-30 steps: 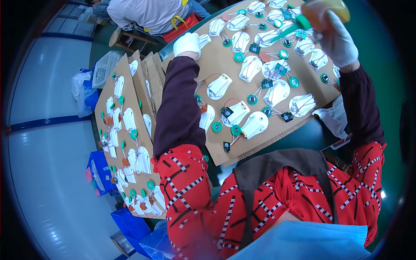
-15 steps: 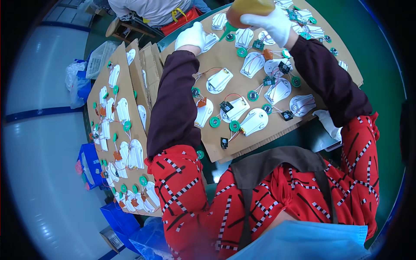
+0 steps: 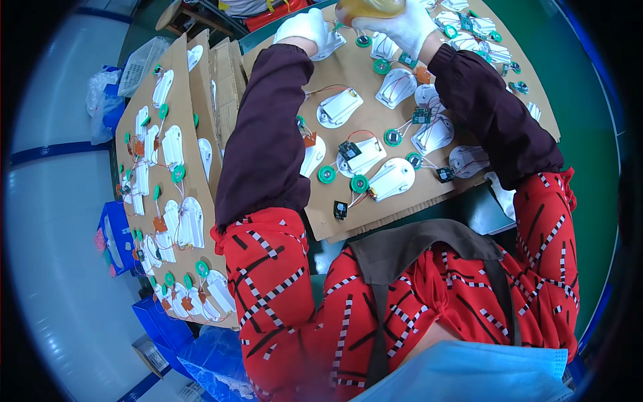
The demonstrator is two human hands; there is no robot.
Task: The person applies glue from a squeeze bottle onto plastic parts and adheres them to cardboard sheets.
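Both gloved hands had come together at the far edge of the cardboard sheet (image 3: pixel 348 224) on the green desk (image 3: pixel 583 174). The right hand (image 3: pixel 395 23), which a second earlier was raised out to the right, now closed its grip around the yellow-orange bottle (image 3: pixel 370 8), bringing it close to the left hand (image 3: pixel 303 27). The left hand rested on a white plastic housing (image 3: pixel 329 44); whether its grip was closed could not be told. The view had tilted too, so the stacked cardboard sheets (image 3: pixel 171 174) on the left appeared larger.
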